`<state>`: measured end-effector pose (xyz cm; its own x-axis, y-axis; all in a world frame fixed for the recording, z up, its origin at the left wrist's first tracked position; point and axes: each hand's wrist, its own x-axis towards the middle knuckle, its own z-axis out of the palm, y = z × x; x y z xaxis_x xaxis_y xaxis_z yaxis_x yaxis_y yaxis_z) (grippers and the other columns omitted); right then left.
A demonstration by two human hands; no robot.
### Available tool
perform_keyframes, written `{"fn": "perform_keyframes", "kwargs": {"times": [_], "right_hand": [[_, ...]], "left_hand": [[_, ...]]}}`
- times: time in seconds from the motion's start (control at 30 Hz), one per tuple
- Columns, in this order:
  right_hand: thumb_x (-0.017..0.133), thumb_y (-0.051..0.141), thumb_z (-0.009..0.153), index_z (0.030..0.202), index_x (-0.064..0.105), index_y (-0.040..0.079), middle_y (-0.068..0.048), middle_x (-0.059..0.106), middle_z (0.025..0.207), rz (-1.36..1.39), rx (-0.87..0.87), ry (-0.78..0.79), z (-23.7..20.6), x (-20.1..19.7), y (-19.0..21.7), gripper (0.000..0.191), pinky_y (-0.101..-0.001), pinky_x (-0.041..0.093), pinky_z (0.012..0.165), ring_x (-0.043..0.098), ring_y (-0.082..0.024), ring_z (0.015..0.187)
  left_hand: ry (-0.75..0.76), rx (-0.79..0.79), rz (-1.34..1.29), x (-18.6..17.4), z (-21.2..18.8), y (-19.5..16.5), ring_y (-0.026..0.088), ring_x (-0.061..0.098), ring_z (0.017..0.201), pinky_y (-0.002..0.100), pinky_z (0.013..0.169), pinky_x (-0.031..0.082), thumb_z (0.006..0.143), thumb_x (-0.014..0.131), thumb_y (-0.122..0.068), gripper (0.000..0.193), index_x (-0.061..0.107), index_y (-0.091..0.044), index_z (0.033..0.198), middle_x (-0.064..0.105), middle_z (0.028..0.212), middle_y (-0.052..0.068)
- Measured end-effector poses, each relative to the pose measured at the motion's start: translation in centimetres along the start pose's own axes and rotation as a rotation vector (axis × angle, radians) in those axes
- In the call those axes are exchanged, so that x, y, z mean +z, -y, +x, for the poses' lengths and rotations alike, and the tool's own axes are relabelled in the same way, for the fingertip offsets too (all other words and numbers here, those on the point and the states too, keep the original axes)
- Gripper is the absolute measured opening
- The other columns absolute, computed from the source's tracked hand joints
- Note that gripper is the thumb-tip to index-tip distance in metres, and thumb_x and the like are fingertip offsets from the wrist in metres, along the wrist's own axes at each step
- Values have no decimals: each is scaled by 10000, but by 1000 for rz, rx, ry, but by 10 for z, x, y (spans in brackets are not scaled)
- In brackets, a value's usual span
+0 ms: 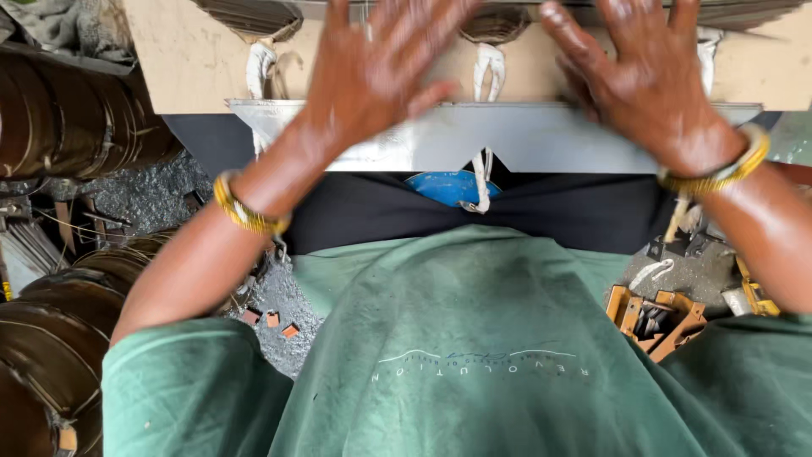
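Note:
My left hand (372, 72) and my right hand (643, 80) are both raised near the top of the view, fingers spread, palms down over a pale wooden board (182, 59) and the grey metal plate (524, 140) below it. Both hands look blurred and greasy. Neither hand holds anything. Each wrist carries a yellow bangle (241, 207). White cloth ties (488, 72) hang from the board between the hands. My green shirt (474, 355) fills the lower half of the view.
Dark brown metal strip coils (68, 118) are stacked at the left. A blue round object (448, 186) sits under the plate. Orange-brown metal parts (655, 317) lie at the lower right on a gritty grey floor (279, 305).

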<state>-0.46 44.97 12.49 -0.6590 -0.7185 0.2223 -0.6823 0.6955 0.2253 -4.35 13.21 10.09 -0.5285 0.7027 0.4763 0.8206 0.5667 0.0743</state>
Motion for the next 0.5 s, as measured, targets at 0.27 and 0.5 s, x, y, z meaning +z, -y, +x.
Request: {"fn": "perform_keyframes", "kwargs": {"times": [0.27, 0.5], "right_hand": [[881, 373, 800, 1426, 531, -32, -184, 539, 1357, 486, 281, 128, -25, -13, 74, 824, -503, 389, 1094, 502, -385, 1266], [931, 217, 739, 1425, 560, -9, -172, 544, 1368, 545, 402, 109, -25, -7, 83, 812, -493, 383, 1086, 500, -384, 1254]], "left_hand": [[217, -248, -265, 28, -36, -77, 356, 552, 1294, 494, 1141, 368, 690, 900, -450, 1018, 490, 54, 1474, 575, 1425, 223], [145, -325, -431, 30, -31, -72, 364, 642, 1191, 449, 1077, 440, 644, 917, -326, 830, 625, 50, 1322, 674, 1289, 229]]}}
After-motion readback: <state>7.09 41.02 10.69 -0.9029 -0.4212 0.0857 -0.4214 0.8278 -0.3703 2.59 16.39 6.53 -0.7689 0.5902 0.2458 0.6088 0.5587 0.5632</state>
